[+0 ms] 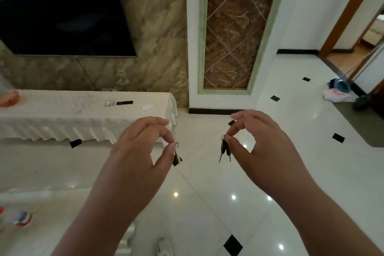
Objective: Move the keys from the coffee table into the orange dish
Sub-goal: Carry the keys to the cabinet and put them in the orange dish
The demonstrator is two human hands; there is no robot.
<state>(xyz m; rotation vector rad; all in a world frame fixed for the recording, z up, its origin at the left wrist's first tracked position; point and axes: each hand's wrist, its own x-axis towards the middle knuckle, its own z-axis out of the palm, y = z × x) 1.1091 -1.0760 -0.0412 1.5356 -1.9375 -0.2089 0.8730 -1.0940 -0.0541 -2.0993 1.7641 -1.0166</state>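
The right grip (262, 145) pinches a ring (224, 137) holding 2 dark-headed keys (225, 150), dangling above the floor (301, 151). The left grip (141, 147) pinches a second ring (176, 144) with a flat tag (177, 157). The orange dish (9, 98) sits well apart, at the draped worktop's (83, 114) far-left end.

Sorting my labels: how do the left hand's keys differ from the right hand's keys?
Left keys: apparently one flat pale piece, partly hidden by the left hand. Right keys: two dark-headed keys hanging clear below the right hand. Both hang from a pinched ring.
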